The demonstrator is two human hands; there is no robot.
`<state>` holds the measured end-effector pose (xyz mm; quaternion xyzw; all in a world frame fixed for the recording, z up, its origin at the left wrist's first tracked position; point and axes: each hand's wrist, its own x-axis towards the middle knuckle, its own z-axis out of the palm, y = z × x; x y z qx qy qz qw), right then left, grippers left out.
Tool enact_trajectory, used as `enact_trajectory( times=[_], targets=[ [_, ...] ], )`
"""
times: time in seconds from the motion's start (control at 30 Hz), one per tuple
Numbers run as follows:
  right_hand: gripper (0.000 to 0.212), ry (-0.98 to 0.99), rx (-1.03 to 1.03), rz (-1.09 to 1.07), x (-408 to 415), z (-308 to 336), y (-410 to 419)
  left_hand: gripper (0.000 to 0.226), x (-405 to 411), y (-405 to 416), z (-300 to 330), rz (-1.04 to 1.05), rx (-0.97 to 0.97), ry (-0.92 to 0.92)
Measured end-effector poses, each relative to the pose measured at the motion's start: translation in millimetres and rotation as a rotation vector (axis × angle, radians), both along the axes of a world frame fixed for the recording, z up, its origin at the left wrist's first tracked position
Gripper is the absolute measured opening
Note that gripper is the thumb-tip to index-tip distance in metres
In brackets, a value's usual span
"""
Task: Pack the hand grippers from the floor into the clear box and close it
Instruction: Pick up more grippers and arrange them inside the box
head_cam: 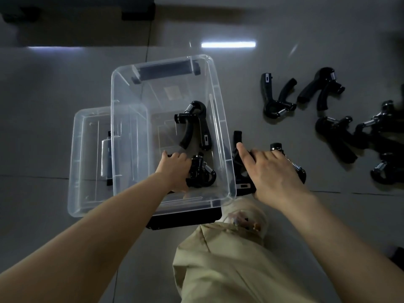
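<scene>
The clear box (220,119) stands open on the floor in front of me, with black latches at its near and far ends. One black hand gripper (196,124) lies inside at the middle. My left hand (175,169) is down in the box's near end, resting on a second hand gripper (201,171). Just right of the box, my right hand (273,169) closes over a third hand gripper (240,171) lying on the floor. Several more hand grippers (341,136) lie scattered on the floor to the right.
The clear lid (87,162) lies on the floor, partly under the box's left side. My knee in beige trousers (229,254) is just below the box. Dark furniture legs (137,12) stand at the far edge of the tiled floor.
</scene>
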<state>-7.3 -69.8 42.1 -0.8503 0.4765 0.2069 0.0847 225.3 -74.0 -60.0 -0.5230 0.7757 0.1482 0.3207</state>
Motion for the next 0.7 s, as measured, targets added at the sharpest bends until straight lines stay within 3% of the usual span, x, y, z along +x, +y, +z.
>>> enact_trajectory(
  times=[0.53,0.7],
  targets=[
    [0.095,0.018,0.014,-0.031,-16,-29,3,0.085,-3,-14,29,-0.17,0.052,-0.034],
    [0.093,-0.011,0.014,-0.011,-11,-26,2,0.079,8,-30,57,-0.372,0.108,-0.082]
  ],
)
